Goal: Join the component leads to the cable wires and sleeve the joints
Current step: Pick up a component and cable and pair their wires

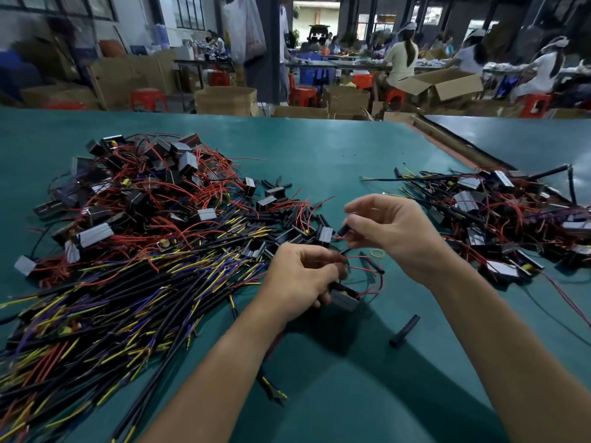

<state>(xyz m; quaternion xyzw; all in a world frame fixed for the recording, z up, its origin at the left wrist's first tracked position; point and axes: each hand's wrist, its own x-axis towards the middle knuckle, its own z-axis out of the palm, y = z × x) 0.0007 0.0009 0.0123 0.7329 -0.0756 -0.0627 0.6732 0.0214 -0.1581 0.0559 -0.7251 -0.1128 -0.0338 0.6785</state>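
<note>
Head view: the left hand has its fingers curled round a small boxy component, held just above the bench at its near middle. The right hand pinches a short black sleeve between thumb and forefinger. The hands are close but not touching, with the thin red leads looping between them.

The likely trouble is the limp lead. It could buckle at the sleeve's mouth instead of threading in, or slip from the left fingertips, since the hanging component drags on it. A sleeve pushed along too early would leave the joint bare. If dropped, it would be lost among the cable pile or confused with the loose sleeve lying nearby.

The held sleeve seems to lie with its long axis slanting down-left, open end toward the left hand, though blur makes this uncertain. The component's long side runs roughly left to right, grey face toward the camera.
</note>
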